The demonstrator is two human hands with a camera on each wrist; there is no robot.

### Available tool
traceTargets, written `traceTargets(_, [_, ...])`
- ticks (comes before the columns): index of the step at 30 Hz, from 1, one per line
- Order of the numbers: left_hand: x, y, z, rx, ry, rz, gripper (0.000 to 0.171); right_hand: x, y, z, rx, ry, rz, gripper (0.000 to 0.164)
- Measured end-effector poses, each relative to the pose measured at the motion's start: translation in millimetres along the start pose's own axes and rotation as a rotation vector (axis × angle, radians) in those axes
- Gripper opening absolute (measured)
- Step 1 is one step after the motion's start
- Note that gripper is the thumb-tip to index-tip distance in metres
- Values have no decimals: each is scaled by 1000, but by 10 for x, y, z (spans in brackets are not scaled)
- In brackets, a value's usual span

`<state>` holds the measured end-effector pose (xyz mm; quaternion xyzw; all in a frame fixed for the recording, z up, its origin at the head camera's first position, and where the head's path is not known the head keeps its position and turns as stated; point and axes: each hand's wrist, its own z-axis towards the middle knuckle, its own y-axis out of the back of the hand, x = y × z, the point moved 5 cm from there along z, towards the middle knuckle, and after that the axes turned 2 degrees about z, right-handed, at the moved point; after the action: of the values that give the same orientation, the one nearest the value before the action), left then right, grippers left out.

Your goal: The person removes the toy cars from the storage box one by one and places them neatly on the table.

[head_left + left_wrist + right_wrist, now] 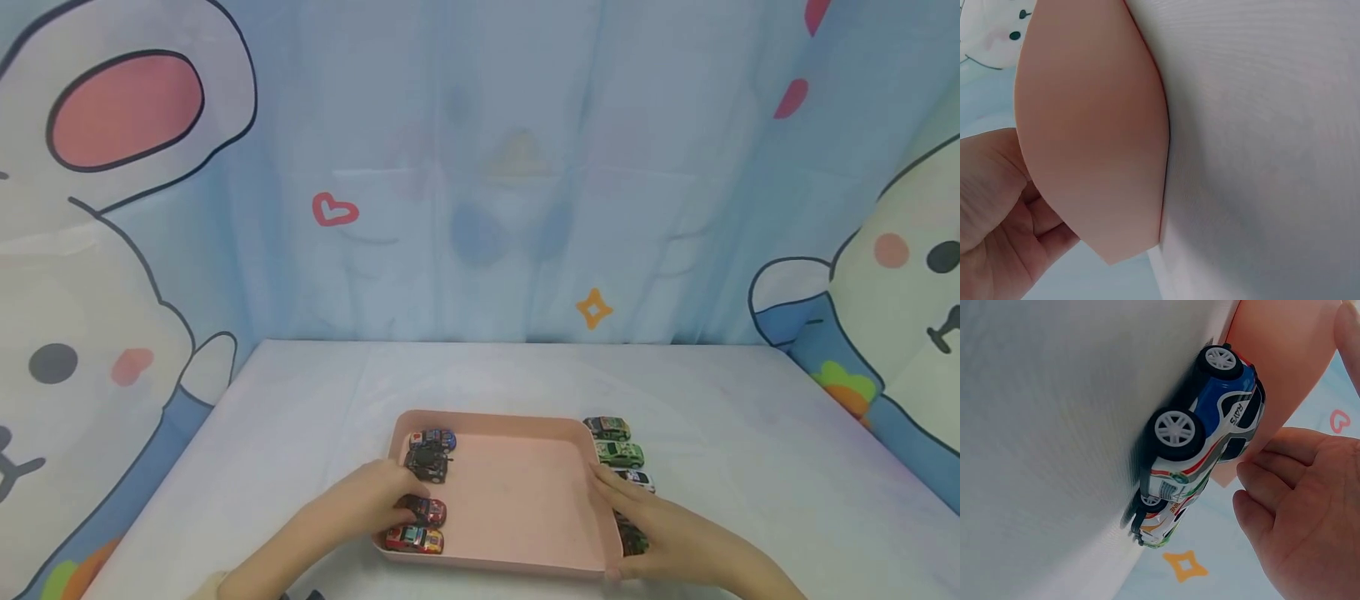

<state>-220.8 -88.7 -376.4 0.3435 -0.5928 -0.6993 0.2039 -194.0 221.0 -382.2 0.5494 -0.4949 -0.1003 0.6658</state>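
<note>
A shallow pink tray (525, 500) lies on the white table. My left hand (382, 496) reaches over its left wall and pinches a dark red toy car (429, 512) between thumb and fingers. Just in front of that car sits a red and yellow toy car (415, 540); behind it are a black toy car (427, 462) and a blue toy car (432, 438). My right hand (671, 533) rests against the tray's right side, its fingers extended to the rim. In the left wrist view the tray wall (1094, 125) hides the left fingertips and the car.
Outside the tray's right wall stands a row of toy cars, among them a green one (620, 454) and a blue and white one (1222, 406). My right hand partly covers this row. A printed blue curtain (510, 250) hangs behind the table (315, 408).
</note>
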Motion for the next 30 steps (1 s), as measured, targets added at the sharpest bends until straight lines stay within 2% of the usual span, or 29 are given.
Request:
traceTargets(11, [-32, -7, 68, -27, -17, -33, 24, 0, 2, 6, 11, -4, 16, 99])
traceTargets(14, [-48, 59, 84, -48, -25, -55, 25, 2, -6, 9, 15, -12, 24, 99])
traceTargets(19, [-2, 266, 60, -120, -51, -99, 26, 2, -14, 17, 13, -31, 39, 99])
traceTargets(23, [167, 482, -10, -198, -44, -96, 27, 3, -18, 23, 10, -39, 44, 99])
traceTargets(27, [455, 640, -103, -258, 34, -76, 25, 8, -19, 28, 7, -43, 53, 100])
traceTargets(30, [663, 677, -152, -274, 83, -78, 23, 11, -21, 28, 7, -45, 65, 99])
